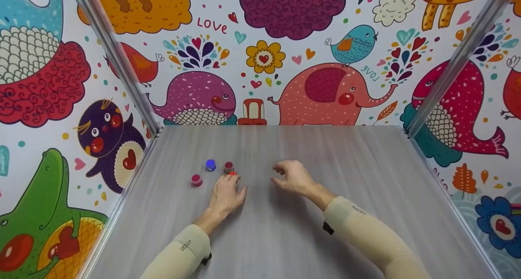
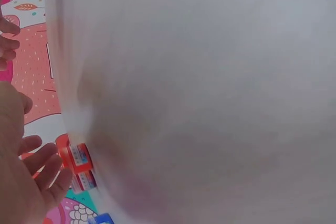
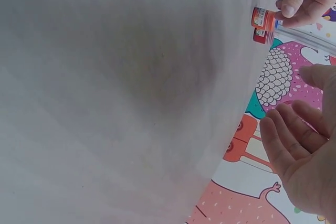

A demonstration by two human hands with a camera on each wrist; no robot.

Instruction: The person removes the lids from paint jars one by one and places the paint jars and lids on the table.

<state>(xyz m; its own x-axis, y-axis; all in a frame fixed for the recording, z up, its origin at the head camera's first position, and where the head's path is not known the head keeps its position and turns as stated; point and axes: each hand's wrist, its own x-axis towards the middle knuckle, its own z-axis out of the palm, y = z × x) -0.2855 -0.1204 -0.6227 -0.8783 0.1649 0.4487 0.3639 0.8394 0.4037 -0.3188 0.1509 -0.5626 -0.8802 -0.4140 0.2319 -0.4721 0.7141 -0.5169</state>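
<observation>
My left hand point(image 1: 226, 193) is beside a small orange-red paint pot point(image 2: 77, 157), its fingers loosely bent and not wrapped round it. Whether a fingertip touches the lid I cannot tell. In the head view this hand hides most of that pot. Right behind it stands a dark red pot point(image 1: 228, 166). A blue pot point(image 1: 210, 164) and a pink pot point(image 1: 196, 180) are to the left of these. My right hand point(image 1: 294, 176) hovers over the table to the right, holding nothing, fingers slightly bent; its palm shows in the right wrist view.
The grey wood-patterned table point(image 1: 325, 149) meets a back wall point(image 1: 228, 10) printed with cartoon animals. Printed side walls with metal frame posts point(image 1: 118, 59) stand at left and right.
</observation>
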